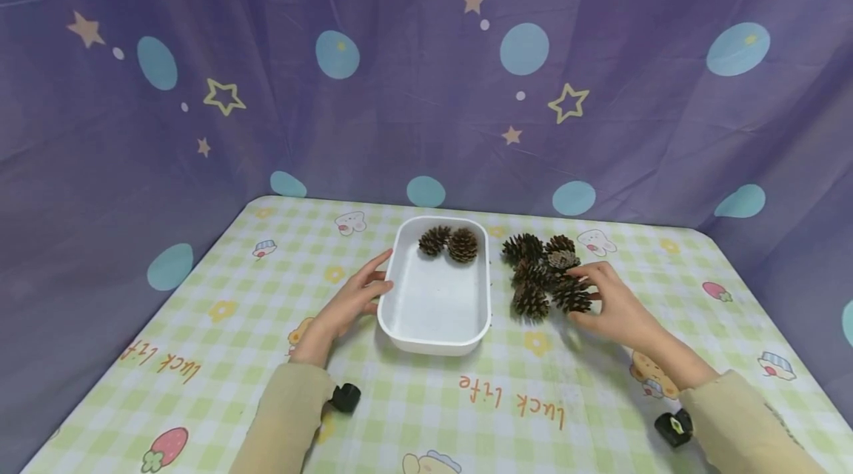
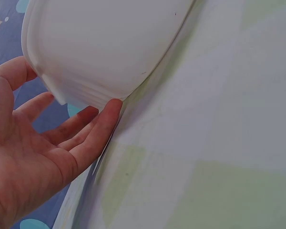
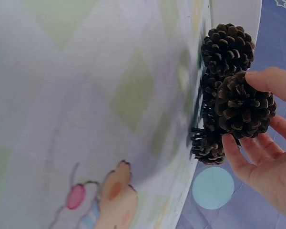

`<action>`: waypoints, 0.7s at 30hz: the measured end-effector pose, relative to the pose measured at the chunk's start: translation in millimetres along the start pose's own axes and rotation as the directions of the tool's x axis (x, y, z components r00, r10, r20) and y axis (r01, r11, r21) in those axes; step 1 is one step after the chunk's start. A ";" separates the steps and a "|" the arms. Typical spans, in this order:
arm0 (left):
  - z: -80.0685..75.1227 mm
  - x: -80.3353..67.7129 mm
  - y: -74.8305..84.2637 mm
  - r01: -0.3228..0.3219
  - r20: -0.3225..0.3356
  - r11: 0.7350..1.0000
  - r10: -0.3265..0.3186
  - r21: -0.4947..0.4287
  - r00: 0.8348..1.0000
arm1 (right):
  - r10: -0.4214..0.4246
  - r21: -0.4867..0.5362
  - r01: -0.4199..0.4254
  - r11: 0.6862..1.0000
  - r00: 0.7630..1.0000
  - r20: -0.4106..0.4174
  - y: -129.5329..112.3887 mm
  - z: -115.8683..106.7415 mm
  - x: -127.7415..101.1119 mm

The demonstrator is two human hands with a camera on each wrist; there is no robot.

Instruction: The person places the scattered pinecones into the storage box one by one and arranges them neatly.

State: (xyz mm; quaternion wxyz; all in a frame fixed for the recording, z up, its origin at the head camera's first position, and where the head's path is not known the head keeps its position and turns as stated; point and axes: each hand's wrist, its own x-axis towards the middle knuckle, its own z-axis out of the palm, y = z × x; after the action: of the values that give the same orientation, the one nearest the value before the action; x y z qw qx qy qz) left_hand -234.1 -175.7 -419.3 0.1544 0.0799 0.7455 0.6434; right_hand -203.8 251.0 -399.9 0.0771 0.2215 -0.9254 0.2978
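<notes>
A white rectangular tub (image 1: 436,304) stands on the table, with two brown pine cones (image 1: 463,245) at its far end. My left hand (image 1: 352,300) rests against the tub's left side, its fingers spread and fairly straight. In the left wrist view, fingertips touch the tub's outer wall (image 2: 105,52). To the right of the tub lies a cluster of several pine cones (image 1: 529,300). At the near right of that cluster, my right hand (image 1: 620,311) holds one pine cone (image 3: 245,107) between thumb and fingers. Other cones sit close behind it, partly hidden.
A green-and-white checked cloth (image 1: 266,355) with printed figures covers the table. Purple curtains (image 1: 426,74) with stars and blue ovals hang behind and at both sides. Each wrist carries a small black camera (image 1: 345,398).
</notes>
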 end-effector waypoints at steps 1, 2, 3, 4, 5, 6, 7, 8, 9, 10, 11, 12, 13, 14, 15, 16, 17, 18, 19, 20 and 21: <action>0.1 -0.1 0.2 -0.001 0.000 1.000 0.001 0.000 1.000 | -0.004 0.008 0.004 1.000 1.000 -0.008 -0.5 -0.8 0.7; 0.2 -0.2 0.4 -0.002 0.001 1.000 0.002 0.000 1.000 | -0.012 0.015 0.012 1.000 1.000 -0.019 -0.8 -1.5 1.7; 0.2 -0.3 0.5 -0.002 0.003 1.000 0.002 0.001 1.000 | -0.018 0.019 0.019 1.000 0.999 -0.026 -1.4 -2.4 2.7; 0.2 -0.4 0.6 -0.002 0.003 1.000 0.002 0.001 1.000 | -0.023 0.019 0.024 1.000 0.999 -0.035 -1.9 -3.4 3.9; 0.3 -0.5 0.6 -0.002 0.003 1.000 0.002 0.000 1.000 | -0.028 0.022 0.029 0.999 0.999 -0.039 -2.5 -4.4 5.1; 0.3 -0.3 0.6 -0.003 0.004 1.000 0.003 -0.002 1.000 | -0.032 0.020 0.033 0.999 0.999 -0.044 -3.0 -5.3 6.4; 0.3 -0.2 0.4 -0.003 0.004 1.000 0.003 -0.003 1.000 | -0.038 0.020 0.039 0.999 0.998 -0.045 -3.9 -6.1 7.8; 0.2 0.0 0.1 -0.004 0.004 1.000 0.004 -0.004 1.000 | -0.045 0.016 0.046 0.999 0.998 -0.047 -4.7 -6.7 9.2; 0.1 0.2 -0.1 -0.005 0.003 1.000 0.005 -0.005 1.000 | -0.051 0.014 0.051 0.999 0.998 -0.048 -5.9 -7.3 10.6; 0.1 0.3 -0.3 -0.005 0.003 1.000 0.005 -0.006 1.000 | -0.059 0.012 0.060 0.998 0.997 -0.048 -6.9 -7.7 12.0; 0.0 0.5 -0.5 -0.006 0.004 1.000 0.006 -0.007 1.000 | -0.065 0.013 0.065 0.998 0.997 -0.044 -8.5 -8.1 13.5; -0.1 0.6 -0.6 -0.006 0.005 1.000 0.007 -0.008 1.000 | -0.072 0.014 0.073 0.997 0.997 -0.041 -10.1 -8.2 15.1; -0.1 0.5 -0.7 -0.006 0.004 1.000 0.006 -0.006 1.000 | -0.079 0.013 0.080 0.997 0.996 -0.038 -11.9 -8.2 16.8; -0.2 0.5 -0.8 -0.006 0.005 1.000 0.006 -0.006 1.000 | -0.083 0.010 0.083 0.996 0.996 -0.033 -13.6 -8.2 18.5; -0.2 0.5 -0.8 -0.006 0.005 1.000 0.006 -0.006 1.000 | -0.088 0.009 0.088 0.996 0.996 -0.030 -15.5 -8.0 20.3; -0.2 0.6 -0.9 -0.006 0.005 1.000 0.006 -0.008 1.000 | -0.090 0.008 0.090 0.996 0.996 -0.025 -17.3 -7.7 22.1; -0.1 0.6 -0.8 -0.007 0.006 1.000 0.007 -0.008 1.000 | -0.092 0.009 0.092 0.996 0.996 -0.020 -19.0 -7.2 24.1; -0.1 0.5 -0.7 -0.007 0.006 1.000 0.007 -0.006 1.000 | -0.095 0.008 0.095 0.995 0.995 -0.019 -20.7 -6.8 26.1; 0.0 0.5 -0.6 -0.007 0.007 1.000 0.007 -0.007 1.000 | -0.098 0.009 0.099 0.995 0.995 -0.018 -22.2 -6.4 28.0; 0.0 0.3 -0.4 -0.006 0.006 1.000 0.006 -0.009 1.000 | -0.099 0.014 0.099 0.995 0.995 -0.014 -24.1 -6.1 29.7; 0.1 0.0 -0.2 -0.003 0.006 1.000 0.003 -0.011 1.000 | -0.099 0.019 0.099 0.995 0.995 -0.010 -25.8 -5.9 31.5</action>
State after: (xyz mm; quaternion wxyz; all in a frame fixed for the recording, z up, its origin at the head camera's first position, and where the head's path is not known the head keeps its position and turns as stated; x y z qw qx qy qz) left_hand -234.1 -175.6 -419.5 0.1560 0.0824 0.7415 0.6474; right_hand -220.0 224.3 -373.1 0.0939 0.2666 -0.9098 0.3038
